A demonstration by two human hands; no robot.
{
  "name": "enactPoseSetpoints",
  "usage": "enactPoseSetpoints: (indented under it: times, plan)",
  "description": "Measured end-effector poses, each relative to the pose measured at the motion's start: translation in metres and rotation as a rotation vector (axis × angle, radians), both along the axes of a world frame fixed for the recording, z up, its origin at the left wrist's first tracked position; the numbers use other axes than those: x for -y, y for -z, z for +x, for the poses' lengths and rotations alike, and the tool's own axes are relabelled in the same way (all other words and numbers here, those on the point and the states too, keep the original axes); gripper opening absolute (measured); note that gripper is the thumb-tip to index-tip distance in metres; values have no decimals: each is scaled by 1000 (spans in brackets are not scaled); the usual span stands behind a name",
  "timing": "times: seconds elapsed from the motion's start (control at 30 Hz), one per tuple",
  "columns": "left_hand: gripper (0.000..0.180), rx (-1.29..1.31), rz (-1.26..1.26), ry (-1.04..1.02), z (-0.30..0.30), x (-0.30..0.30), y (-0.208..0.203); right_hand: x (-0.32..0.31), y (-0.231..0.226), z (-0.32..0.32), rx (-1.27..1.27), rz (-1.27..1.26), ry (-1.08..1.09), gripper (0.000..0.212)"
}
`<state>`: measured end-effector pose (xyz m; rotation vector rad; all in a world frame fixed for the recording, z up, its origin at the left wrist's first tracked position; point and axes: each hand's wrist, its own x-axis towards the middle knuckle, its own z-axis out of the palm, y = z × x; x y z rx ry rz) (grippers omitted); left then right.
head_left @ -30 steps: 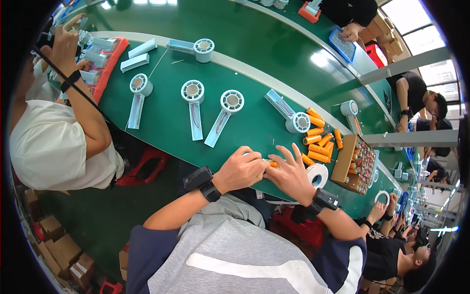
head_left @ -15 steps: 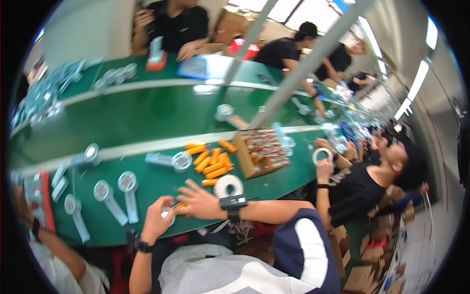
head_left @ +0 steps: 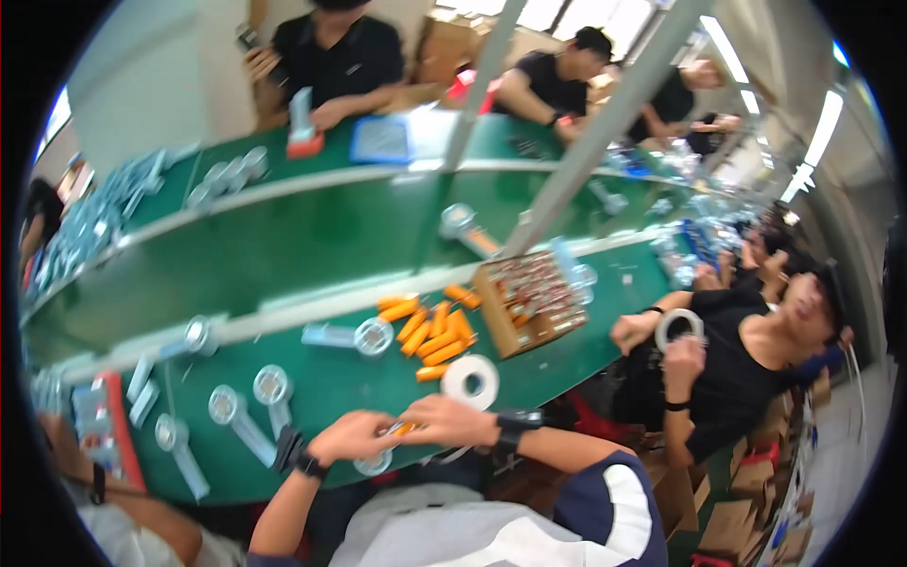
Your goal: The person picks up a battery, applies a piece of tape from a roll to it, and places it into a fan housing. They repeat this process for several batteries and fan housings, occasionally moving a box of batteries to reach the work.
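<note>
Close to the table's near edge my two hands meet over a small handheld fan. My left hand (head_left: 351, 438) is closed around this fan, whose round head (head_left: 375, 463) shows below my fingers; its handle is mostly hidden. My right hand (head_left: 452, 420) comes in from the other side, fingers pinched on an orange battery cell (head_left: 404, 428) between the hands. Just beyond my right hand lies a white tape roll (head_left: 470, 382). Behind it is a loose pile of orange battery cells (head_left: 440, 333).
An open cardboard box (head_left: 529, 302) of upright cells stands past the pile. Several pale blue fans (head_left: 241, 423) lie to the left, near a red-edged tray (head_left: 121, 430). A grey post (head_left: 576, 156) rises beyond. A co-worker (head_left: 727, 359) at right holds a white ring.
My hands have come closer together over the fan, the right fingers now closing where they were spread. The whole view has shifted, so table items sit lower and further right.
</note>
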<state>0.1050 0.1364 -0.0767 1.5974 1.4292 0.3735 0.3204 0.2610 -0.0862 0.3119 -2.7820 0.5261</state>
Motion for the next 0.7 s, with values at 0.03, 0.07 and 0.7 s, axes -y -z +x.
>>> enactPoseSetpoints:
  times: [0.03, 0.07, 0.7]
  plan:
    - [38, 66, 69, 25, 1, -5, 1, -6, 6, 3, -24, -88, 64, 31]
    - [38, 157, 89, 16, 4, -4, 2, -9, -5, 2, 8, -220, 93, 24]
    - [37, 551, 204, -910, 77, 35, 13, 68, 14, -39, -136, -1765, 696, 29]
